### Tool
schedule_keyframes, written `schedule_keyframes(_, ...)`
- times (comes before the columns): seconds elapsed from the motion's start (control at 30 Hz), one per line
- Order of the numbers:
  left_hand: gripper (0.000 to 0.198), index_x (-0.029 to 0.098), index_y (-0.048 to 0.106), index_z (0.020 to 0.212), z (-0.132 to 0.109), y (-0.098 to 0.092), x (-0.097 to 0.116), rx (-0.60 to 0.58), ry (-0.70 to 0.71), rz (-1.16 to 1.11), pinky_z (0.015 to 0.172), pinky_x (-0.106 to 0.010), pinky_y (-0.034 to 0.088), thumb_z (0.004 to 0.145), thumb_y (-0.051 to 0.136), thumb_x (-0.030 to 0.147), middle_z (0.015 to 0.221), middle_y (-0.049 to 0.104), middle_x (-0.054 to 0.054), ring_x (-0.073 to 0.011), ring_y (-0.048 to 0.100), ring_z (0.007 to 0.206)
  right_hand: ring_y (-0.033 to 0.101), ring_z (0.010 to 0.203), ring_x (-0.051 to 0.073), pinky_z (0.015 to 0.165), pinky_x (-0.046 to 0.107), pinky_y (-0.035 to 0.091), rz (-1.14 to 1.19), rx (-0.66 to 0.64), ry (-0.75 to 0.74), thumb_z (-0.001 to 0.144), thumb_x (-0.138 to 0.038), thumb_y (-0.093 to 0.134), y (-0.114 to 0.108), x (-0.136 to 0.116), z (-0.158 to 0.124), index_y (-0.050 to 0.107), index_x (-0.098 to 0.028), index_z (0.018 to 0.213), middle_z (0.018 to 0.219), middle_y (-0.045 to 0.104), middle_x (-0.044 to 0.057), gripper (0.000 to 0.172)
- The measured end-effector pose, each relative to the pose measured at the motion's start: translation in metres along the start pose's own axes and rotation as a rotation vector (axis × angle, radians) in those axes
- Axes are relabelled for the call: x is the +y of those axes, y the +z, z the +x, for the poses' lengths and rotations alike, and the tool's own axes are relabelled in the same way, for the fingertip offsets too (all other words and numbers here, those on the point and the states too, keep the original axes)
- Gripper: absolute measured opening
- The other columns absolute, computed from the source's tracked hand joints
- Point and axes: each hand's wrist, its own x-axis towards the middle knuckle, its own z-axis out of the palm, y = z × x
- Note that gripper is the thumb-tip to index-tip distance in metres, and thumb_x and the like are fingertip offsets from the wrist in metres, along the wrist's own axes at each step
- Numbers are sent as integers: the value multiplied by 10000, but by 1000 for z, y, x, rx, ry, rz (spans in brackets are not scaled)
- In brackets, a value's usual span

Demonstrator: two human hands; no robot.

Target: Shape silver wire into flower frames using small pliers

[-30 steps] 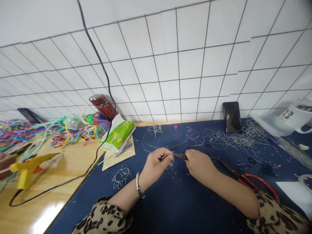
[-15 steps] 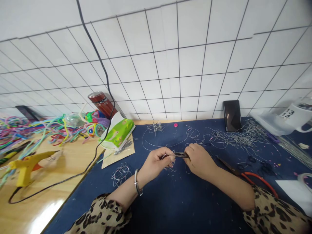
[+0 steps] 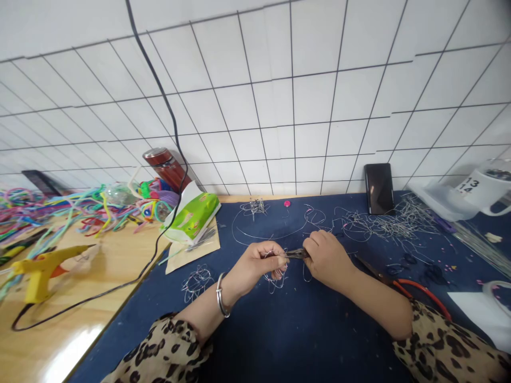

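Note:
Between thumb and fingers, my left hand [image 3: 261, 261] pinches a loose bundle of thin silvery wire loops [image 3: 276, 282], part of which hangs below the fingertips. My right hand [image 3: 326, 258] is closed around a pair of pliers [image 3: 296, 254]. The pliers' dark jaws point left and meet the wire at my left fingertips; the handles are mostly hidden in my right palm. A wire end dangles below my right hand. On the blue mat, left of my left wrist, lies another coil of wire [image 3: 197, 283].
Red-handled scissors [image 3: 423, 295] lie by my right forearm. Tangled wire [image 3: 389, 226] spreads before a black phone-like slab [image 3: 378, 189]. A white mug [image 3: 485, 189] stands far right. Leftward are a tissue pack [image 3: 194, 215], a red flask [image 3: 165, 167], a yellow glue gun [image 3: 42, 274] and its black cord [image 3: 120, 287].
The wire bundle in my left hand has turned, so more of its loops show below the fingers. The pliers stay at the wire, and my right hand has shifted only slightly.

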Motion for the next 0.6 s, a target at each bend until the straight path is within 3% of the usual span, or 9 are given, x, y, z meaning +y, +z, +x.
schedule_keyframes(0.6, 149, 102, 601, 722, 1, -3, -3, -27, 19, -19, 501, -217, 427, 742, 654, 239, 626, 595, -17, -83, 519, 498, 374, 746, 173, 682, 295, 256, -10, 32, -8, 820, -296, 466, -1, 0, -1, 496, -168, 722, 758, 470, 54, 164)
